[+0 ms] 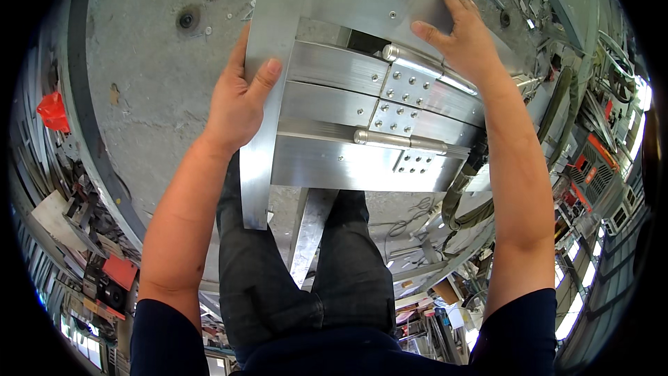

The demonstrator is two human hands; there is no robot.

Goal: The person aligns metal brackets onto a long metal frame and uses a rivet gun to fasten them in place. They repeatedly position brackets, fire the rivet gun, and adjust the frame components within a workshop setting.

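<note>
A flat silver metal bar (268,97) runs lengthwise in front of me. My left hand (240,101) is closed on its left edge, thumb on the face and fingers partly hidden behind. To the bar's right lie several metal slats, among them a wide upper plate (348,0) and a lower plate (313,163). My right hand (463,35) rests at the upper plate's right end, thumb and fingers spread apart. Two cylindrical hinges, an upper one (417,63) and a lower one (400,141), join the slats, with rows of screw heads (396,115) between them.
A metal beam (309,226) passes between my legs below the slats. On the left lie stacked metal lengths and a red bag (53,111). To the right are a green strap (459,198), an orange-and-black machine (591,170) and scattered offcuts on the concrete floor (153,49).
</note>
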